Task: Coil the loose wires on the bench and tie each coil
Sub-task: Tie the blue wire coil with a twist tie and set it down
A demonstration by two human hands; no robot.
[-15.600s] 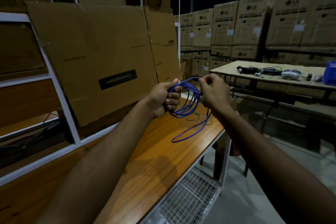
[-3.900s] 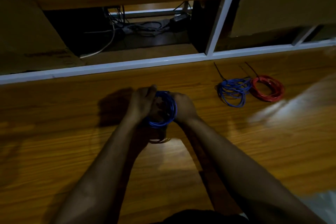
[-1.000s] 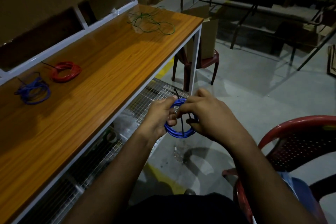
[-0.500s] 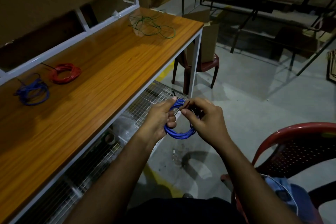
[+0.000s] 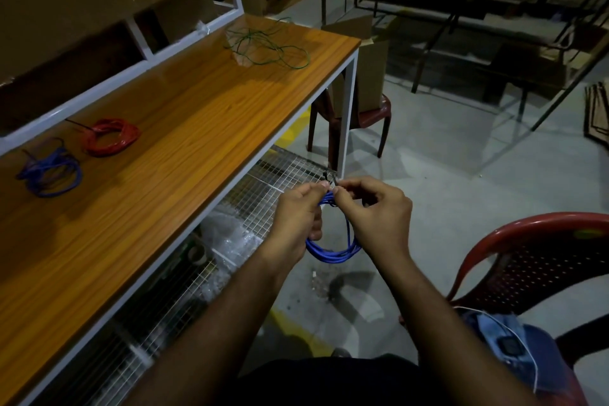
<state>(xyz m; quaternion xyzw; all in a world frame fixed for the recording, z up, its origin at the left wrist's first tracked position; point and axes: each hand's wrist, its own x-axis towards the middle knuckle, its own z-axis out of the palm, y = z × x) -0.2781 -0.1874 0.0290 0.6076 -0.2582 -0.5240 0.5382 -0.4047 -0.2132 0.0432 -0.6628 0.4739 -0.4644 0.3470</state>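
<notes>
A blue wire coil (image 5: pixel 333 252) hangs in the air off the bench's front edge, held between both hands. My left hand (image 5: pixel 296 217) grips its left side, thumb and fingers meeting at the top. My right hand (image 5: pixel 379 217) pinches a thin black tie (image 5: pixel 330 179) at the top of the coil; its two short ends stick up. On the wooden bench (image 5: pixel 171 148) lie a tied blue coil (image 5: pixel 49 171) and a tied red coil (image 5: pixel 110 137) at the left. A loose green wire (image 5: pixel 267 46) sprawls at the far end.
A wire-mesh shelf (image 5: pixel 263 188) runs under the bench. A red plastic chair (image 5: pixel 534 267) with a blue cloth on it stands at my right. A stool with a cardboard box (image 5: pixel 362 76) stands past the bench end. Dark metal tables line the back.
The view has held steady over the last second. My right hand has come up from the coil's side to its top, and both hands now pinch the black tie there.
</notes>
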